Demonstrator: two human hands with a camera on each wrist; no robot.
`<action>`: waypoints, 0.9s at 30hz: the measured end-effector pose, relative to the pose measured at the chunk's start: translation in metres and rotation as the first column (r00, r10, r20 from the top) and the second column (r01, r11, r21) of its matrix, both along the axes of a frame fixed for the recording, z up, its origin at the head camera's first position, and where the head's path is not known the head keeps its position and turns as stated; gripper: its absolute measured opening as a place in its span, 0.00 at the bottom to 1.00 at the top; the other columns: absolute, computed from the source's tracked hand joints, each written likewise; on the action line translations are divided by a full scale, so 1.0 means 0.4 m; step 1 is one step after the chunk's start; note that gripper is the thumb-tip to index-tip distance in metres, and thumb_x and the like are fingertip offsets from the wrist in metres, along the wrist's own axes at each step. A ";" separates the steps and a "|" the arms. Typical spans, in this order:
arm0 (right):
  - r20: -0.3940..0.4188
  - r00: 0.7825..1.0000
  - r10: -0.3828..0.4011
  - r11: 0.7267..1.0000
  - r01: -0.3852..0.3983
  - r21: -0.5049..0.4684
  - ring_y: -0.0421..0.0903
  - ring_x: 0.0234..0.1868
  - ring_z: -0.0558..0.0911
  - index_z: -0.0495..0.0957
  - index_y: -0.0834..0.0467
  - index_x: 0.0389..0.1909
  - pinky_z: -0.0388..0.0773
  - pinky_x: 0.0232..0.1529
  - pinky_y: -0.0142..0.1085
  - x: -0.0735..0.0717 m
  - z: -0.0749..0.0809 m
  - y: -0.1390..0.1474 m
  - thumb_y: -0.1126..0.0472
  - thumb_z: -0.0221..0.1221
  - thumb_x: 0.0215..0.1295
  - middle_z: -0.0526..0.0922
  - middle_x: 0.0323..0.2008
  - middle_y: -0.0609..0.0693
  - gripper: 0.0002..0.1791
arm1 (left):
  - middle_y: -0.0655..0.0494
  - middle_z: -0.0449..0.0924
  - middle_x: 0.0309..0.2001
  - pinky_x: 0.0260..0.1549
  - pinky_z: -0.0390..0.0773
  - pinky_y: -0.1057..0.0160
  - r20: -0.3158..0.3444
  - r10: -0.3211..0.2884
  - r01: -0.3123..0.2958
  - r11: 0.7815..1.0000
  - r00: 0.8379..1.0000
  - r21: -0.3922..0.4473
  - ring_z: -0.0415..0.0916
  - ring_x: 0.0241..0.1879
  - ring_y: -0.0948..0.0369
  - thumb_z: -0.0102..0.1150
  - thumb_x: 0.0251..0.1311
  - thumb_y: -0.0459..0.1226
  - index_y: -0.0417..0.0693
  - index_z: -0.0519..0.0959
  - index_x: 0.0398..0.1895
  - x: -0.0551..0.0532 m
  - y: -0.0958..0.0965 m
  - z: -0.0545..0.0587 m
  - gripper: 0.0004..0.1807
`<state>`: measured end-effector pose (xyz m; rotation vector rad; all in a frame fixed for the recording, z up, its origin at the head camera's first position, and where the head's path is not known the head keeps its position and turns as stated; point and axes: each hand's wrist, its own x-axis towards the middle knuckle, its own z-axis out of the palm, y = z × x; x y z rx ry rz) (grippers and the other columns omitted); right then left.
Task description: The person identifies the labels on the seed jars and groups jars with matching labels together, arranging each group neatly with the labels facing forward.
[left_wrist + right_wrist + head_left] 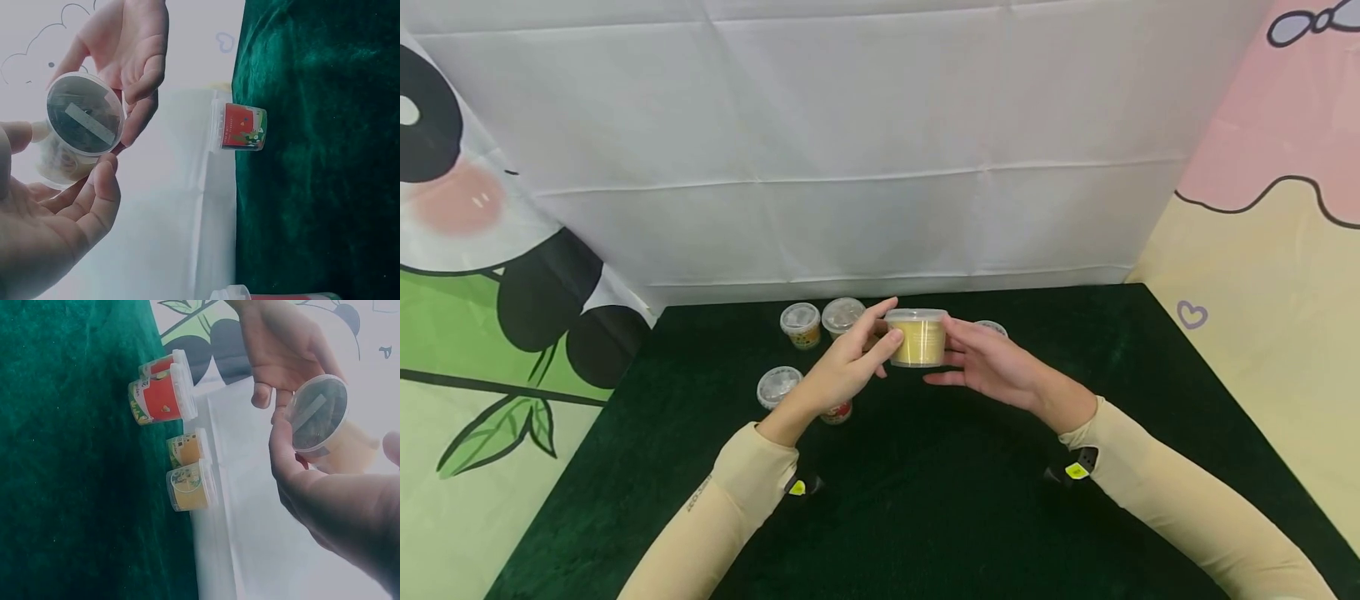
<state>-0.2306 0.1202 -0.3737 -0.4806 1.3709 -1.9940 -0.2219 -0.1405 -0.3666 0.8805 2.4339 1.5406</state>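
Observation:
A round plastic tub with a yellow label and a translucent lid is held up above the dark green cloth, between both hands. My left hand grips its left side, thumb on the front. From the right, my right hand holds the other side with its fingertips, the lower fingers spread. Both wrist views show the tub's dark round base with a pale strip across it. The right hand's fingers curve along the base's rim in the right wrist view.
Left of centre on the green cloth stand lidded tubs: a yellow-labelled one, one beside it, a nearer one and a red-labelled one partly behind the left arm. Another tub is mostly hidden behind the right hand. White fabric hangs behind.

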 end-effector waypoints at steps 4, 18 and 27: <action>-0.001 1.000 -0.003 1.000 0.003 0.008 0.56 0.69 0.68 0.47 0.60 0.78 0.65 0.70 0.55 -0.003 0.001 0.002 0.45 0.44 0.81 0.59 0.73 0.63 0.36 | 0.42 0.71 0.62 0.42 0.82 0.48 -0.007 -0.007 0.007 1.000 1.000 0.006 0.77 0.43 0.52 0.43 0.80 0.44 0.56 0.51 0.81 -0.004 0.000 -0.005 0.30; 0.026 1.000 -0.003 1.000 0.003 0.013 0.56 0.68 0.69 0.48 0.60 0.77 0.65 0.70 0.54 -0.006 -0.004 0.003 0.45 0.44 0.82 0.60 0.72 0.62 0.34 | 0.44 0.70 0.63 0.40 0.83 0.53 -0.006 -0.002 0.002 1.000 1.000 0.003 0.78 0.43 0.53 0.43 0.80 0.49 0.56 0.51 0.81 -0.003 -0.002 -0.018 0.31; 0.026 1.000 -0.003 1.000 0.003 0.019 0.56 0.67 0.69 0.48 0.60 0.77 0.66 0.69 0.53 -0.008 -0.005 0.003 0.45 0.44 0.82 0.62 0.70 0.62 0.35 | 0.43 0.71 0.62 0.42 0.82 0.43 -0.005 -0.007 0.007 1.000 1.000 0.019 0.78 0.41 0.52 0.43 0.80 0.47 0.57 0.52 0.81 -0.003 -0.002 -0.020 0.31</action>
